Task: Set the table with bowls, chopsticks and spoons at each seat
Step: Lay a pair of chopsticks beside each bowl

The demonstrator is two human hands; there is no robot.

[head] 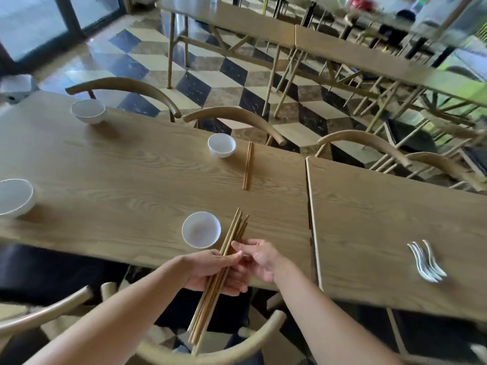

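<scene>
My left hand (213, 270) grips a bundle of several wooden chopsticks (232, 233) over the near table edge, tips pointing away. My right hand (259, 259) pinches the bundle from the right side. Just left of the tips stands a white bowl (201, 229). Across the table another white bowl (221, 144) has a pair of chopsticks (247, 165) lying to its right. Two more white bowls sit at the far left (88, 110) and the near left edge (14, 197). Several white spoons (427, 262) lie together on the right-hand table.
Two wooden tables (118, 167) stand end to end with a narrow seam (312, 214) between them. Curved-back wooden chairs (234, 118) line the far side and one chair back (237, 346) is below my arms. More tables and chairs fill the background.
</scene>
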